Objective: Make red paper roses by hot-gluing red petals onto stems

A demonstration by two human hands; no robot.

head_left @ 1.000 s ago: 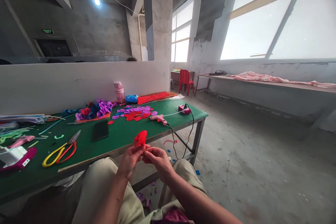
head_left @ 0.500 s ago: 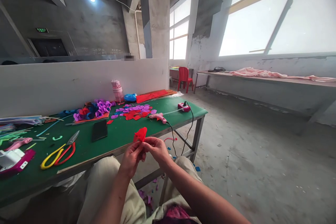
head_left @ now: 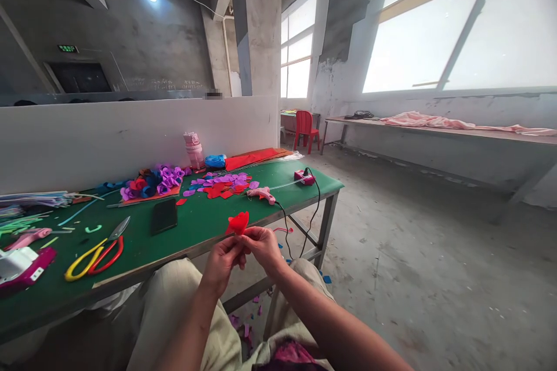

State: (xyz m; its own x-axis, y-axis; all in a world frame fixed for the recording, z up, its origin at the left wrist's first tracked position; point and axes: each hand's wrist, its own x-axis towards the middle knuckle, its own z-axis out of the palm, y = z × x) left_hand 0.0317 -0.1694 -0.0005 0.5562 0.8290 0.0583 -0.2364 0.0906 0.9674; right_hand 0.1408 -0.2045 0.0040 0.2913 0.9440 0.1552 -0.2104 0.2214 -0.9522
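Observation:
A small red paper flower (head_left: 238, 222) is pinched between my two hands, just off the table's front edge. My left hand (head_left: 224, 261) has its fingers closed on the flower's base from the left. From the right, my right hand (head_left: 263, 246) grips the same base between thumb and fingers. Beyond them lies a pink glue gun (head_left: 261, 193), its black cord hanging over the edge. Loose purple petals (head_left: 230, 181) and red petals (head_left: 219, 190) are spread behind it.
On the green table (head_left: 143, 249) lie yellow-and-red-handled scissors (head_left: 98, 252), a black phone (head_left: 164, 217) and finished flowers (head_left: 152, 181). A pink bottle (head_left: 194, 151) stands by the white partition (head_left: 108, 133). A magenta power socket (head_left: 304, 177) sits at the right end.
The red flower has turned and shifted slightly right, its petals now more spread in view. Both hands keep hold of its base and have moved slightly right.

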